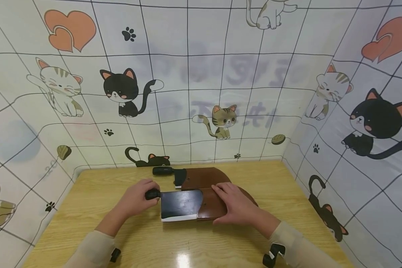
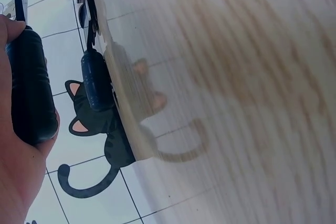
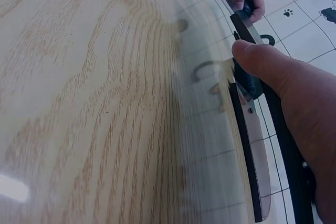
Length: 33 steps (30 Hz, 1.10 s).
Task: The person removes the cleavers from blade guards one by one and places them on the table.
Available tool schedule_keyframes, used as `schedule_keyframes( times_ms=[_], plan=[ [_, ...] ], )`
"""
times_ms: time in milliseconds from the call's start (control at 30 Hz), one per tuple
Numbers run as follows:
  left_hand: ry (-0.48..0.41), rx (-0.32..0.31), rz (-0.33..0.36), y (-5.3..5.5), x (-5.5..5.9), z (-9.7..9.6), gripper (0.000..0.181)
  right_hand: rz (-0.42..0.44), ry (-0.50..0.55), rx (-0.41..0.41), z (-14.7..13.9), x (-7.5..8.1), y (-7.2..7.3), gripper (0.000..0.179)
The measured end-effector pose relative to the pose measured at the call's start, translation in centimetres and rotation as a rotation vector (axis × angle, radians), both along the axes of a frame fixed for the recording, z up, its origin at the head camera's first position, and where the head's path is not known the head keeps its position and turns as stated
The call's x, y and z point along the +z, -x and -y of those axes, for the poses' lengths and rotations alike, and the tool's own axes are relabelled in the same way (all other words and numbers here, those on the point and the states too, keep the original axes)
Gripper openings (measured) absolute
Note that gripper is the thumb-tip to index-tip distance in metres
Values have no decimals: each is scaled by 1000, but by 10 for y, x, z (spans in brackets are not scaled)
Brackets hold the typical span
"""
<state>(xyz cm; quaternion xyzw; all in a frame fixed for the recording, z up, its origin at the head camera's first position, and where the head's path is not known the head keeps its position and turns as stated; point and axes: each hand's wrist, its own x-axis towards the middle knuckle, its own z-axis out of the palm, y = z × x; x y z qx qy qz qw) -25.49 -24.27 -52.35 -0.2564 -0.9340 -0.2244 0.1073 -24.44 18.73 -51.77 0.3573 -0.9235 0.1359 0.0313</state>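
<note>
My left hand (image 1: 137, 199) grips the black handle (image 2: 31, 82) of a cleaver (image 1: 180, 204). Much of its broad dark blade, with a bright lower edge, shows outside a brown leather sheath (image 1: 209, 206). The rest of the blade is hidden in the sheath, which my right hand (image 1: 236, 208) holds at the other end, thumb along the near edge and fingers over the top. Just behind lies a second cleaver, its black handle (image 1: 163, 171) pointing left and its blade mostly covered by another brown sheath (image 1: 202, 176). Part of that sheath is hidden behind my right hand.
Both cleavers are over a light wooden table (image 1: 120, 245). A white cloth wall (image 1: 174, 74) printed with cats and grid lines rises along the back and sides. Black straps (image 1: 273, 255) with small devices are on both sleeved wrists.
</note>
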Motion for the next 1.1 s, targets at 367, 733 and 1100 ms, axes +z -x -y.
schedule_keyframes(
  times_ms=[367,733,1100],
  plan=[
    [9,-4,17,-1,-1,4,27,-11,4,25,-7,-4,0,122],
    [0,-5,40,0,-4,4,26,-12,15,20,-8,-4,-1,122],
    [-24,5,56,1,-6,8,26,37,-3,21,-14,-2,-2,128]
  ],
)
